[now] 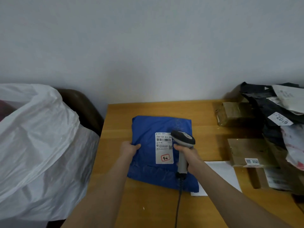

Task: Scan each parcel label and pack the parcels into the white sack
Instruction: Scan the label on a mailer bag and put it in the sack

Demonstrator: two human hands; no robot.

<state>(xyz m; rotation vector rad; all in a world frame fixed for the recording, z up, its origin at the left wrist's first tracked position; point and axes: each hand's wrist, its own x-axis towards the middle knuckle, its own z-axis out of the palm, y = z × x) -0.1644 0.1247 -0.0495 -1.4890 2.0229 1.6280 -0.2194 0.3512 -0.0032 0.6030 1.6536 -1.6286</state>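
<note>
Parcel: blue parcel [162,150] lies flat mid-table [148,208], white label [164,148] face up.
Left hand [129,149]: fingers curl over its left edge.
Right hand [189,156]: wrapped round the scanner [183,142] above the label.
Sack: white sack [37,145] stands left.
Risk: scanner head shades the barcode; a misread seems likely.

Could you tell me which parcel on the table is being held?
The blue parcel, gripped at its edge by the left hand; the cardboard boxes lie untouched.
</note>
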